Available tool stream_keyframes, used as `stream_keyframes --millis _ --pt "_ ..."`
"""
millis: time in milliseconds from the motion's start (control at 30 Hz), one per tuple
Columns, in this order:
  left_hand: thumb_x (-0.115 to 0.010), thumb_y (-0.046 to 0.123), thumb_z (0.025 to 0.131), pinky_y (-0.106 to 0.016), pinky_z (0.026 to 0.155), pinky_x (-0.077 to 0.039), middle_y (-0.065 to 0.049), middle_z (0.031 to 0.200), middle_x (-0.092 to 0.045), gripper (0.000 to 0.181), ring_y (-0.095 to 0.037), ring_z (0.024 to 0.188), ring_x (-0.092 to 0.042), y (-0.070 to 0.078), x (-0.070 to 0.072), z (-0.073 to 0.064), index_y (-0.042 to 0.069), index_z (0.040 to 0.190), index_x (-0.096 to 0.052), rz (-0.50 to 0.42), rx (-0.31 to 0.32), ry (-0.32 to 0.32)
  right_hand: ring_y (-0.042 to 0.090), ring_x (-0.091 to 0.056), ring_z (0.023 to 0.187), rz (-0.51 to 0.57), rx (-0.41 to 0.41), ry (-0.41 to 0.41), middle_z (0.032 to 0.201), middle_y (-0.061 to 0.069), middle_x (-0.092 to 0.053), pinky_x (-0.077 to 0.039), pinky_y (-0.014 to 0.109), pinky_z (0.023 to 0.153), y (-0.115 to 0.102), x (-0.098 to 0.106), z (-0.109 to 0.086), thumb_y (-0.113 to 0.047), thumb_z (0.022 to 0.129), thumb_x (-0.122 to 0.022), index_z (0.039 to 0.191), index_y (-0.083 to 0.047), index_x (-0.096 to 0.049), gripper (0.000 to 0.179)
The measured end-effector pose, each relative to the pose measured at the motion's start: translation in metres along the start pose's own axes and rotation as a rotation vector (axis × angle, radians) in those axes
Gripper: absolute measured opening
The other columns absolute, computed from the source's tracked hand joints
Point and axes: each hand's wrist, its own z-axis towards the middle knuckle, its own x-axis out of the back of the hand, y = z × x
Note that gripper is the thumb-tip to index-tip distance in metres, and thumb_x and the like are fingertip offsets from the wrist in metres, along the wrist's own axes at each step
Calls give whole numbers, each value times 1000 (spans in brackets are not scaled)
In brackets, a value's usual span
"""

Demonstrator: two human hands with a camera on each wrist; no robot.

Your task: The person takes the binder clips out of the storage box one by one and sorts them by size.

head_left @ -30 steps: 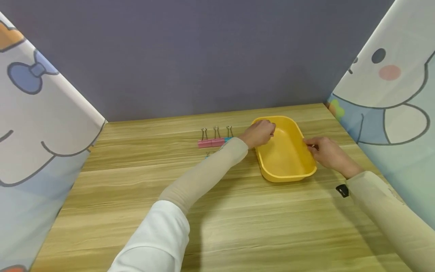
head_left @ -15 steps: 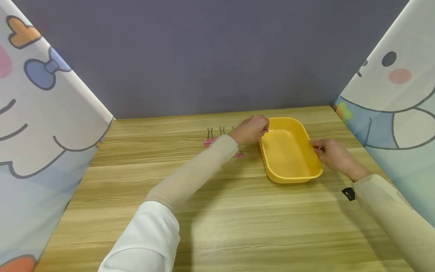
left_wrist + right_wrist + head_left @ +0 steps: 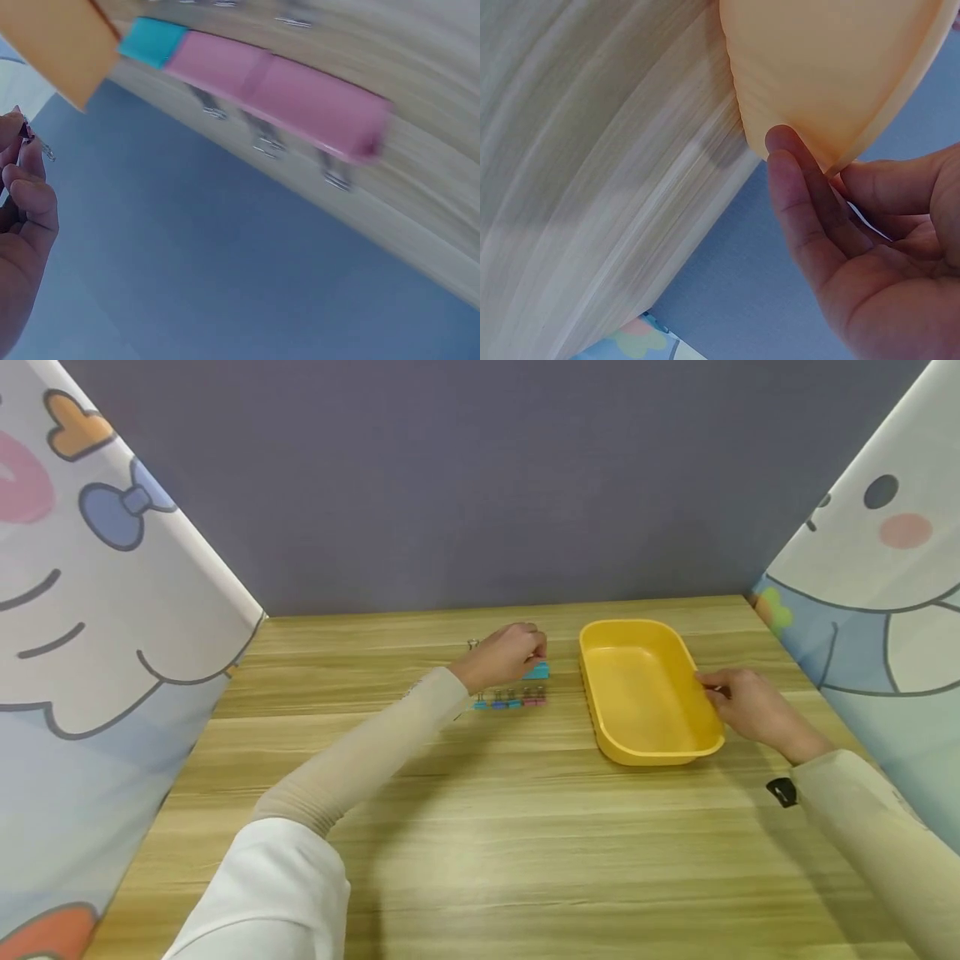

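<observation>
My left hand [image 3: 504, 656] is raised over a row of large binder clips, left of the yellow tray [image 3: 606, 727]. In the left wrist view its thumb and fingers pinch a small pinkish binder clip [image 3: 28, 133] with a wire handle sticking out. Two large pink clips [image 3: 322, 101] and a teal clip [image 3: 154, 41] stand end to end, slightly blurred there. From the head, the hand hides most of that row, leaving the teal end showing. My right hand [image 3: 877, 247] grips the tray's right rim between thumb and fingers.
Closer to me than the large clips runs a row of small ones, including a blue clip [image 3: 498, 701] and pink clips [image 3: 534, 697]. A grey wall [image 3: 480, 485] rises behind the wooden table [image 3: 570, 852]. Printed cartoon panels [image 3: 892, 568] flank both sides.
My left hand has moved left, away from over the tray, to above the large clips. The right hand keeps its hold on the rim. The head view has shifted a little.
</observation>
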Motion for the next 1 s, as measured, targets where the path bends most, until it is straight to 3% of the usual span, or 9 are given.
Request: stream_keyframes --millis 167,300,533,667,833,1000 --pt "-56 1 92 -25 74 -47 -7 94 -62 12 -16 83 -57 -17 3 -27 1 97 -68 -10 16 16 32 -58 79 -11 0 7 112 37 -55 -46 38 62 0 1 0 4 90 -55 121 15 -54 33" --pt "-62 0 89 -27 74 -48 -8 93 -63 10 -17 82 -58 -30 3 -47 1 96 -69 -8 33 30 32 -58 80 -11 0 8 112 37 -55 -46 39 62 -1 3 0 5 90 -54 121 15 -54 33" --pt "-67 8 88 -29 61 -41 -10 80 -59 9 -15 66 -46 -46 -7 -79 0 86 -65 -55 64 -9 35 -58 83 -7 -18 -8 113 37 -54 -47 41 64 -2 4 -1 4 90 -53 122 15 -53 34" --pt "-66 8 89 -26 57 -37 -3 73 -51 11 -12 64 -41 -51 -15 -92 1 81 -63 -51 97 -19 34 -59 81 -8 -14 -4 111 37 -55 -47 37 61 -2 3 -2 4 90 -53 121 15 -54 34" --pt "-61 4 92 -26 56 -24 1 67 -26 34 -10 61 -25 -55 -26 -103 8 66 -38 -68 108 -62 31 -57 76 -11 -1 3 110 38 -55 -45 34 58 -1 2 -1 5 89 -54 120 16 -54 33" --pt "-55 -4 91 -24 55 -23 2 68 -25 38 -8 60 -23 -56 -35 -110 14 67 -32 -85 108 -91 34 -59 79 -15 7 -4 109 38 -55 -47 37 59 -1 1 1 5 89 -55 120 16 -54 33"
